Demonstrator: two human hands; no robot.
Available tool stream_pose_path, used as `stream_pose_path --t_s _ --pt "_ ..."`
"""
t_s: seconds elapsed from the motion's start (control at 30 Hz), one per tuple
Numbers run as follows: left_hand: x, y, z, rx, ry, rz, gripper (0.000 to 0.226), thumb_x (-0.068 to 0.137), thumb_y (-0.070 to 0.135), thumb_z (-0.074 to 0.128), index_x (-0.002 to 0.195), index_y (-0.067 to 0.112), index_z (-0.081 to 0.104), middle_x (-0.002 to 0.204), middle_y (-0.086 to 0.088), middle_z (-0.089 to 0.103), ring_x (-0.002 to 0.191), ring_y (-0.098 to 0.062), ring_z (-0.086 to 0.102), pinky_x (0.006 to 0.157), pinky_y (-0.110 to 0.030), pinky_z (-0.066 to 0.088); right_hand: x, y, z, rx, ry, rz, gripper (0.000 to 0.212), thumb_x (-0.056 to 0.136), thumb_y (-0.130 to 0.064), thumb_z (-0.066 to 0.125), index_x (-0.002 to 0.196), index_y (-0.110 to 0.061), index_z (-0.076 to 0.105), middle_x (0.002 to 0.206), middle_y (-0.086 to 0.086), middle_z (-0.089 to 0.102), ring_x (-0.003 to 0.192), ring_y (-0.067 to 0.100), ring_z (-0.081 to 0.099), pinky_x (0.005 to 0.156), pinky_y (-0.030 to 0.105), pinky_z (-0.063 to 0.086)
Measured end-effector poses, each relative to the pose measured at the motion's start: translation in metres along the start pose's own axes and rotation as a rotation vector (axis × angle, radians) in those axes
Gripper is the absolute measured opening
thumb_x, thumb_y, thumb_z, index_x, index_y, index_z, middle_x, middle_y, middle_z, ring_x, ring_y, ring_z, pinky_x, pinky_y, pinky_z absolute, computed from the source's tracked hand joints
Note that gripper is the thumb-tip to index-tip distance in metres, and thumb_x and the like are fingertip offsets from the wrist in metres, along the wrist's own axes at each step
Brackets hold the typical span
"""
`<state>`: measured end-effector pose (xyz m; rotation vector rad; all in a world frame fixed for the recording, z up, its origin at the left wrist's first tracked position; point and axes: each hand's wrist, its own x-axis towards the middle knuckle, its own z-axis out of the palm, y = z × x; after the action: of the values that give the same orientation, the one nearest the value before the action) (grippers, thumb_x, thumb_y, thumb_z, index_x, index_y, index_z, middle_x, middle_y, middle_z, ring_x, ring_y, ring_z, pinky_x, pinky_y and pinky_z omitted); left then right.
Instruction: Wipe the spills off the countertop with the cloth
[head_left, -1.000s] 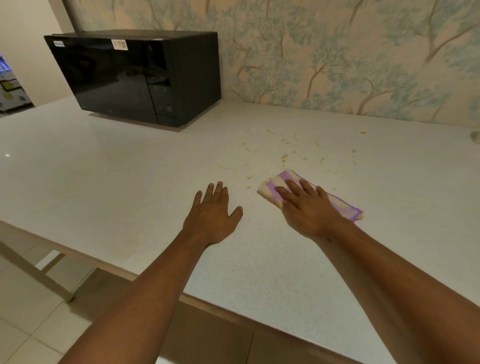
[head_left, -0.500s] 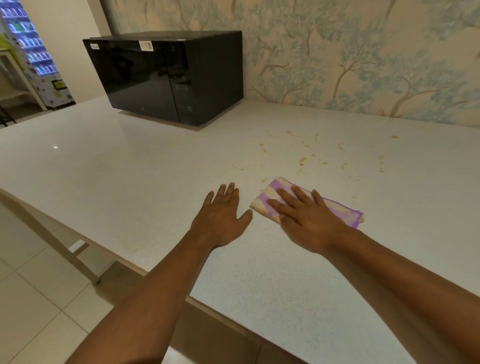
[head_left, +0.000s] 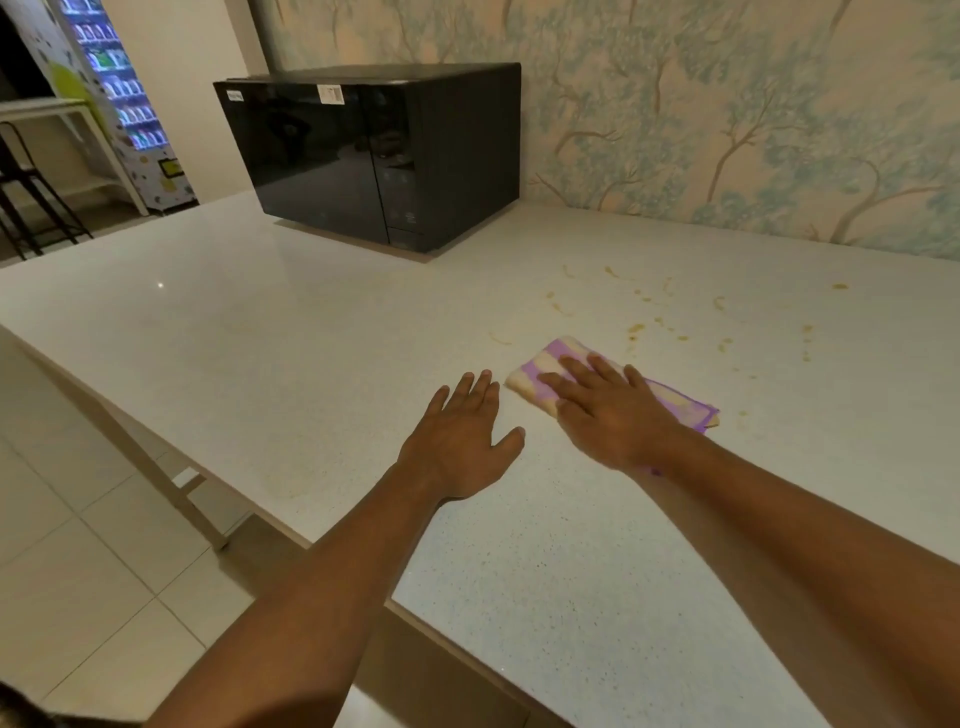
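A folded purple and cream striped cloth (head_left: 545, 366) lies flat on the white speckled countertop (head_left: 291, 364). My right hand (head_left: 610, 415) presses down on the cloth with fingers spread, covering its middle. My left hand (head_left: 462, 441) rests palm down on the bare counter just left of the cloth, holding nothing. Yellowish spill spots (head_left: 636, 328) are scattered on the counter beyond and to the right of the cloth, reaching toward the wall.
A black microwave (head_left: 379, 156) stands at the back left of the counter against the tree-patterned wall (head_left: 727, 104). The counter's front edge (head_left: 291, 530) runs diagonally below my arms, above tiled floor. A vending machine (head_left: 119, 98) and a chair stand far left.
My view has swung to the left, showing more of the room at left. The cloth under my right hand has shifted slightly left toward my left hand. Both hands stay on the counter.
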<state>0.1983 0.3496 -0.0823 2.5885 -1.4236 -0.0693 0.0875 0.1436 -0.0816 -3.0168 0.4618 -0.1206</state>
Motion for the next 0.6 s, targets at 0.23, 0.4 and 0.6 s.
stream_pose_path --t_s 0.23,0.4,0.6 --pt "0.002 0.0 0.001 -0.015 0.002 -0.012 0.083 0.092 0.064 0.017 0.156 0.013 0.002 0.166 -0.003 -0.004 0.151 -0.014 -0.008 0.122 -0.036 -0.005 0.042 -0.023 -0.007 -0.049 -0.018 0.091 0.055 0.099 -0.043 0.012 0.153 -0.037 0.015 0.164 0.002 0.013 0.149 0.035 0.009 0.114 0.065 0.01" --pt "0.003 -0.002 0.003 -0.039 0.021 -0.023 0.087 0.091 0.066 0.019 0.156 0.011 0.0 0.166 -0.005 -0.003 0.152 -0.016 -0.006 0.12 -0.034 -0.006 0.012 -0.019 0.005 -0.004 0.032 0.009 0.062 0.091 -0.053 0.003 0.15 -0.042 0.019 0.164 -0.003 0.017 0.149 0.029 0.013 0.115 0.06 0.012" --pt "0.001 -0.001 0.001 -0.008 0.01 -0.01 0.088 0.089 0.067 0.013 0.156 0.01 0.002 0.166 -0.008 -0.005 0.152 -0.02 -0.009 0.121 -0.038 -0.006 0.069 -0.009 -0.006 -0.036 -0.006 0.206 0.054 0.098 -0.046 0.014 0.152 -0.04 0.016 0.164 0.002 0.013 0.148 0.035 0.011 0.114 0.064 0.011"
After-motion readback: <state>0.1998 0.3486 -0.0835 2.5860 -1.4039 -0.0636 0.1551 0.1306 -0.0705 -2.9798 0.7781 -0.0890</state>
